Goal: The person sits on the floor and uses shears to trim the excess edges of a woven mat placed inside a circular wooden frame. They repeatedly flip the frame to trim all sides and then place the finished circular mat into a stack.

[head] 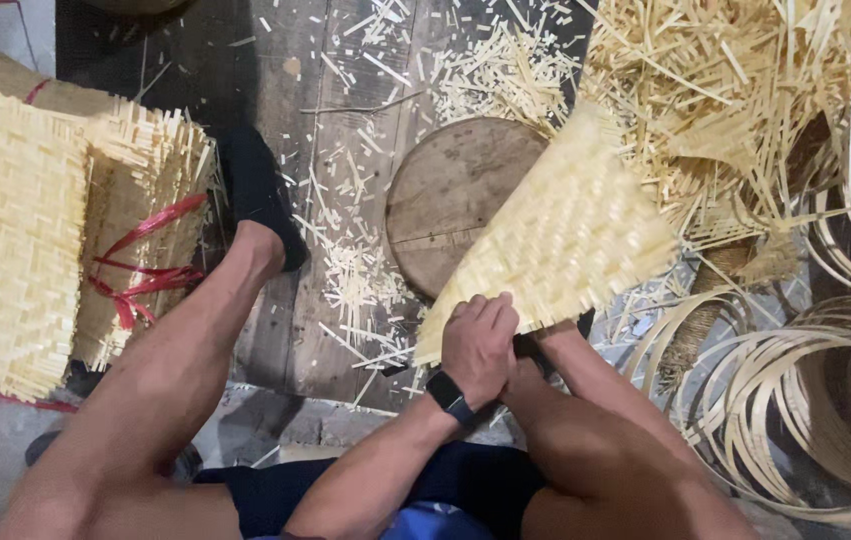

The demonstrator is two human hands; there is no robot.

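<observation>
My left hand (480,345), with a black watch on the wrist, grips the lower edge of a woven bamboo mat (565,230). The pale yellow mat tilts up and to the right, with frayed strip ends along its edges. It partly covers a round wooden block (440,195) on the floor. My right hand is not visible; it may be hidden behind the mat or my right leg (605,430). My left leg (175,370) stretches to the left, ending in a black shoe (255,190).
A stack of woven mats (15,230) tied with red string (145,265) stands at the left. Loose bamboo strips (735,90) pile up at the upper right, and coiled bamboo hoops (825,400) lie at the right. Offcuts litter the dark plank floor (345,120).
</observation>
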